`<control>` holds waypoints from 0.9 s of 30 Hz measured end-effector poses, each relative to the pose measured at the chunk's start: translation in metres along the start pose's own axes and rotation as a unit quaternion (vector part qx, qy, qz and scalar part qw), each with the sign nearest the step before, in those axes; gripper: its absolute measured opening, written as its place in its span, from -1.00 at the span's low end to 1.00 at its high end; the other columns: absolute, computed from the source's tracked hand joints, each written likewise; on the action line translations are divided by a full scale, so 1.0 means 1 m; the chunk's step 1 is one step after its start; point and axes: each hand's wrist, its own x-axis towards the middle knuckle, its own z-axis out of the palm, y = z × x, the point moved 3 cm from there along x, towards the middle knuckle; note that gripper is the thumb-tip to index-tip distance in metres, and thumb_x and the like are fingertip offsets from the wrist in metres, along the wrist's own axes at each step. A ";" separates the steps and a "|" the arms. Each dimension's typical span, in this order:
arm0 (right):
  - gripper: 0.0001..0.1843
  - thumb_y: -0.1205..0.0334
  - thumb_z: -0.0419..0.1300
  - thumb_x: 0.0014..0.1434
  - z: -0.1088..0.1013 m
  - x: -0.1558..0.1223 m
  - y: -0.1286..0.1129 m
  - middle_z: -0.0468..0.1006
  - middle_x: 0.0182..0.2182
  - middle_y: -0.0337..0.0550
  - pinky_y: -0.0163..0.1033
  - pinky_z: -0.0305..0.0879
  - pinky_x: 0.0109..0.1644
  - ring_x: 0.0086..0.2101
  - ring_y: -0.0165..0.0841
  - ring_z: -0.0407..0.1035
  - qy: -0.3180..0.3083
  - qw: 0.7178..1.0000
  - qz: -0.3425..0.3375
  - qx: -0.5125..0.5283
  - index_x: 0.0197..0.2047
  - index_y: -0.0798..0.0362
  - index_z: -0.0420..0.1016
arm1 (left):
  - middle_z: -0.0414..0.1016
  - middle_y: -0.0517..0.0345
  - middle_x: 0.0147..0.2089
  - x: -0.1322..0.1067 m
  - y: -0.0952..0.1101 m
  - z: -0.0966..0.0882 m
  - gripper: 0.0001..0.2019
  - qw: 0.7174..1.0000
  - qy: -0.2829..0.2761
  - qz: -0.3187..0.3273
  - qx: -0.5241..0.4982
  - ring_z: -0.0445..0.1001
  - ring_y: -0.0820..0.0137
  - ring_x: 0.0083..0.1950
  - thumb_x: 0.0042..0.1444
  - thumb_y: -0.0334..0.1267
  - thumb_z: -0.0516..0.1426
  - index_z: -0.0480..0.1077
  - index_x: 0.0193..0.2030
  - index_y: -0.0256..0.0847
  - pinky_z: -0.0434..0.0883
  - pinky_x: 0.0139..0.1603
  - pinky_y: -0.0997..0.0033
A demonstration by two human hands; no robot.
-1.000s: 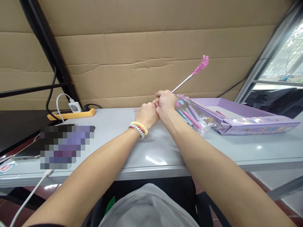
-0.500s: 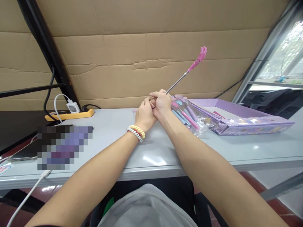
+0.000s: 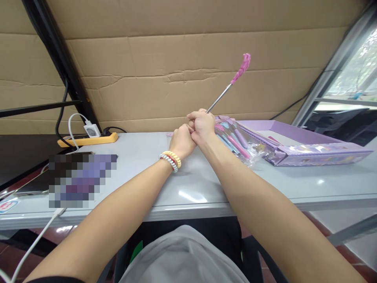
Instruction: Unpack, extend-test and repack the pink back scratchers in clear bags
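Right hand: fist closed round the low end of a telescopic rod, above the grey table.
Left hand: curled tight, pressed against the right; whether it grips the rod, cannot tell.
Rod: slants up and right, pink claw tip topmost.
Beside: plastic bag of pens, purple box.

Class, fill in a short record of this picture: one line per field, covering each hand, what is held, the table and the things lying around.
left hand: closed fist, pressed against the right hand
right hand: closed around the lower end of the rod
telescopic rod: metal, slanting up to the right, pink claw-shaped tip
table: grey top
plastic packet: coloured sticks inside, beside the right hand
purple box: open, right of packet
power strip: orange, far left
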 end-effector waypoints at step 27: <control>-0.55 0.56 0.07 -0.28 -0.004 0.000 0.004 -0.13 -0.83 -0.50 -0.42 -0.33 -0.75 -0.80 -0.61 -0.24 0.001 0.997 -0.034 0.065 -0.61 0.06 -0.23 | 0.54 0.07 -0.28 -0.002 -0.001 -0.001 -0.90 0.999 -0.024 0.030 0.019 0.51 0.18 -0.23 0.01 -0.26 0.07 0.34 -0.29 -0.12 0.28 -0.37 0.39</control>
